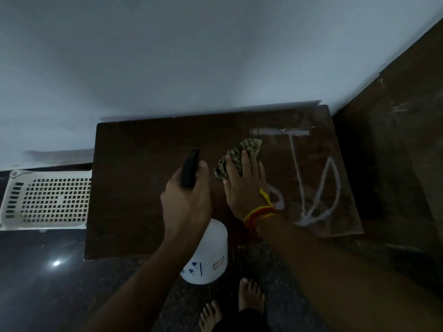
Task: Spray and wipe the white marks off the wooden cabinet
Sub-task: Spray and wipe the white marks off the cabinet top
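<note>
Nearest, the left hand grips the spray bottle at its dark trigger head — rigid plastic, probably light, best held at the neck. Beyond, the right hand presses flat on the soft cloth. White marks remain at 3 o'clock on the wooden cabinet.

I seem to be in a dim home room: my bare feet on dark polished floor, plain wall, plastic basket left.
</note>
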